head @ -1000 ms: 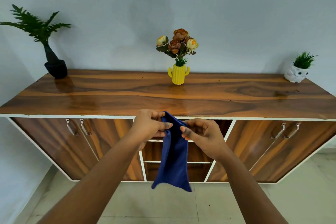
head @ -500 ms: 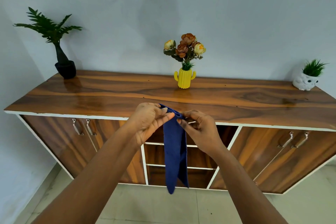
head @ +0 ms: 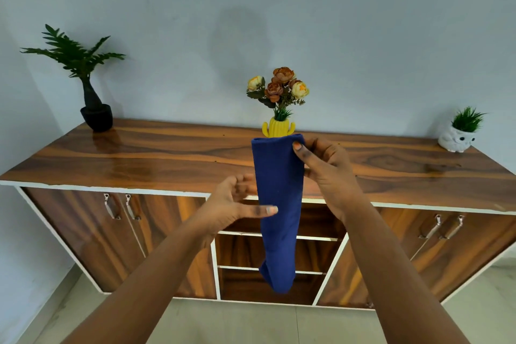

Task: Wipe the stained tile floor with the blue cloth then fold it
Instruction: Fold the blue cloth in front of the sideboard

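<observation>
The blue cloth point(head: 279, 204) hangs in the air as a long narrow folded strip in front of the wooden sideboard. My right hand point(head: 326, 173) pinches its top right corner between thumb and fingers. My left hand point(head: 237, 201) is lower, at the strip's left edge about halfway down; its thumb lies across the front of the cloth and its fingers reach behind. The cloth's bottom end dangles free above the pale tile floor point(head: 237, 321). No stain shows on the visible tiles.
A wooden sideboard point(head: 139, 159) stands against the grey wall. On it are a black potted plant point(head: 92, 109) at the left, a yellow cactus vase with flowers point(head: 279, 109) behind the cloth, and a white owl planter point(head: 458, 137) at the right.
My right hand has lifted the cloth's top edge higher. My left hand has let go of the top and slid down to the strip's middle. The camera has tilted up.
</observation>
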